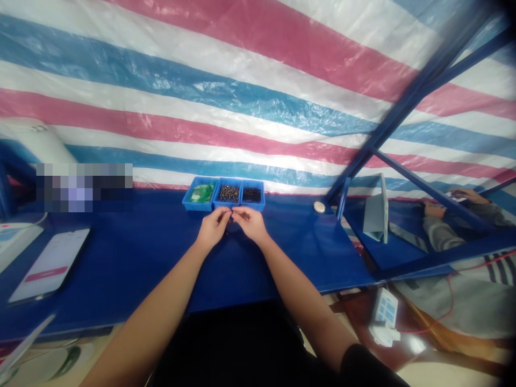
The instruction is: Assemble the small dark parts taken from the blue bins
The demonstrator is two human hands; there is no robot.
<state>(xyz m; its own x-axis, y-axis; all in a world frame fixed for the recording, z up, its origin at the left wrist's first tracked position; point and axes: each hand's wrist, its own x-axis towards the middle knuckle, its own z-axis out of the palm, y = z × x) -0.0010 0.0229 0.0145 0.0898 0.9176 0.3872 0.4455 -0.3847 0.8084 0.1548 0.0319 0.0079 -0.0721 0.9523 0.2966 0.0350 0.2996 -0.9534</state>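
My left hand (213,227) and my right hand (250,222) meet fingertip to fingertip just above the blue table (153,258). Each is closed in a pinch around something small and dark that I cannot make out. Right behind the fingers, three blue bins stand side by side. In the left bin (197,206) lies a green plastic bag. Small brass-and-dark metal parts (229,193) fill the middle bin, partly hidden by my fingers, and small black parts (252,194) fill the right one.
A phone (52,266) lies at the left, near a white device (16,242). A round white disc (319,207) sits by a blue frame post (342,199). Beyond the frame are a tablet stand (377,215) and another person's hands (470,194). A white power strip (385,314) is lower right.
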